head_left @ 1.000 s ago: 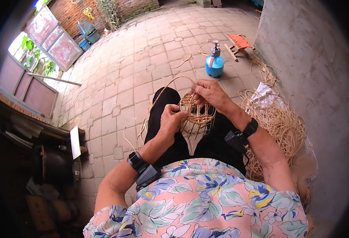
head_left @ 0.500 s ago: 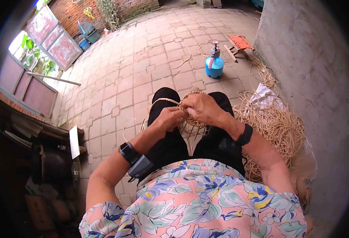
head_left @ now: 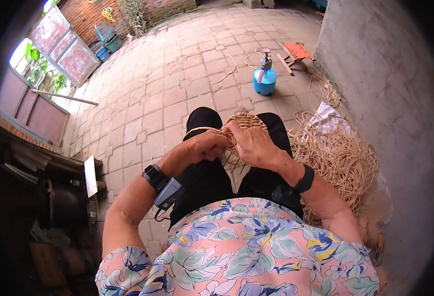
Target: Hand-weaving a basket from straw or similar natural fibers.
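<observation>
Between my knees rests a small tan woven piece of cord [head_left: 249,120], with thin stakes poking out toward me below it. My right hand [head_left: 254,144] lies over its near side, fingers closed on the weave. Close beside it, my left hand [head_left: 210,146] is curled with the fingertips against the left side of the weave; what they pinch is too small to make out. A braided strand of cord [head_left: 197,129] runs from the piece out to the left, over my left knee.
A large heap of loose tan cord [head_left: 342,163] lies at my right beside the grey wall [head_left: 384,74], with a white sack in it. Ahead stand a blue pump sprayer [head_left: 264,81] and an orange-topped folding stool [head_left: 297,51]. Dark shelving [head_left: 54,197] is at my left.
My right hand has turned and come slightly nearer, showing more of the weave. My left hand has shifted a little to the left and curled more tightly.
</observation>
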Demonstrator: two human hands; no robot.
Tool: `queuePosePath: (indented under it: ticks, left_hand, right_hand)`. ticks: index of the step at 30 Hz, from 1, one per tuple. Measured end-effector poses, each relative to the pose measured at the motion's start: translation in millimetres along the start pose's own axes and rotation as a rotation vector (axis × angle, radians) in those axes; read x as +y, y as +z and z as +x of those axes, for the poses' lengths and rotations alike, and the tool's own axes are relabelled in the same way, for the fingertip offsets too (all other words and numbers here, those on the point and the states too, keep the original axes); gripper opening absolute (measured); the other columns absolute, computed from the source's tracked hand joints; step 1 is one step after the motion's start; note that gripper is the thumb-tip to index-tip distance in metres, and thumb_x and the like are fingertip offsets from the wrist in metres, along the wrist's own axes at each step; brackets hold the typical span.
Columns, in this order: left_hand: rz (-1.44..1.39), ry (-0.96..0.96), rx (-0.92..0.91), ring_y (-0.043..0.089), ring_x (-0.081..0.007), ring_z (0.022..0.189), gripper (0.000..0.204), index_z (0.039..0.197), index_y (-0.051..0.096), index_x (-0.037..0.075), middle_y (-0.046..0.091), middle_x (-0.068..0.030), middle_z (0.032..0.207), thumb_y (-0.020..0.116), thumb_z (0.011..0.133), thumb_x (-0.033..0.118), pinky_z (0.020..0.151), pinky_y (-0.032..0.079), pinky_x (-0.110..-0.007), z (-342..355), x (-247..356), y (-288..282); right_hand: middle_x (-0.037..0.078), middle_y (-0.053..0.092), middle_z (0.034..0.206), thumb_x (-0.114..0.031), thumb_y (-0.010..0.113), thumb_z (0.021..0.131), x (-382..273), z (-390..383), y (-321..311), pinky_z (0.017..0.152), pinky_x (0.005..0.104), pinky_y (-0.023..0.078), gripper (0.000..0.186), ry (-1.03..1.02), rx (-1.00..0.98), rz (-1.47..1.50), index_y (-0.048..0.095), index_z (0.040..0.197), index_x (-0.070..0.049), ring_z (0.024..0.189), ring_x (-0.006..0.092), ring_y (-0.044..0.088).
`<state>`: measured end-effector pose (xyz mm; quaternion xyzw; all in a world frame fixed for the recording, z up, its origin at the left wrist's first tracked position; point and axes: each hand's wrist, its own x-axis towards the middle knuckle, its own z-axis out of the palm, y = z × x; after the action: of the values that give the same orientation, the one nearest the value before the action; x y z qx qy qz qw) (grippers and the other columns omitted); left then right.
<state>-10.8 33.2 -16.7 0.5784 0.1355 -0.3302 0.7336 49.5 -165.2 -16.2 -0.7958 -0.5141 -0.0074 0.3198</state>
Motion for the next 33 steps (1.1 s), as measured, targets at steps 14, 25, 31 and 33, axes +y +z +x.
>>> queuePosePath:
  ticks: [14,25,31,33]
  left_hand:
    - [-0.050,0.166,0.115,0.027,-0.0048,0.047,0.023,0.073,0.051,0.016,0.032,0.0091,0.058,0.060,0.094,0.017,0.044,0.019,-0.024,-8,-16,16]
    - [-0.231,0.126,0.073,0.034,-0.0038,0.051,0.006,0.093,0.061,0.014,0.040,0.0086,0.064,0.059,0.095,0.019,0.047,0.026,-0.022,-12,-27,2]
    - [0.261,0.322,0.523,0.042,-0.0028,0.056,0.023,0.110,0.069,0.008,0.050,0.0047,0.071,0.065,0.094,0.022,0.047,0.029,-0.019,-53,1,5]
    - [0.326,0.456,0.572,0.047,-0.0035,0.061,0.022,0.109,0.070,0.007,0.055,0.0027,0.076,0.064,0.094,0.022,0.051,0.035,-0.020,-44,10,14]
  right_hand:
    - [0.003,0.059,0.076,0.005,0.057,0.083,1,-10,3,0.054,0.0273,0.046,0.028,0.160,0.227,0.370,0.056,0.109,-0.005,0.062,0.0097,0.059]
    - [-0.002,0.052,0.078,-0.005,0.066,0.087,-10,-10,-19,0.042,0.0186,0.033,0.026,0.663,-0.132,1.570,0.052,0.109,-0.007,0.051,0.0037,0.043]
    - [-0.002,0.058,0.076,-0.005,0.065,0.088,34,-59,-57,0.040,0.0164,0.034,0.015,0.653,0.195,1.191,0.059,0.102,-0.007,0.050,0.0018,0.046]
    - [0.001,0.061,0.075,-0.004,0.065,0.089,27,-60,-63,0.043,0.0202,0.039,0.011,0.663,0.217,0.943,0.060,0.098,-0.005,0.052,0.0065,0.052]
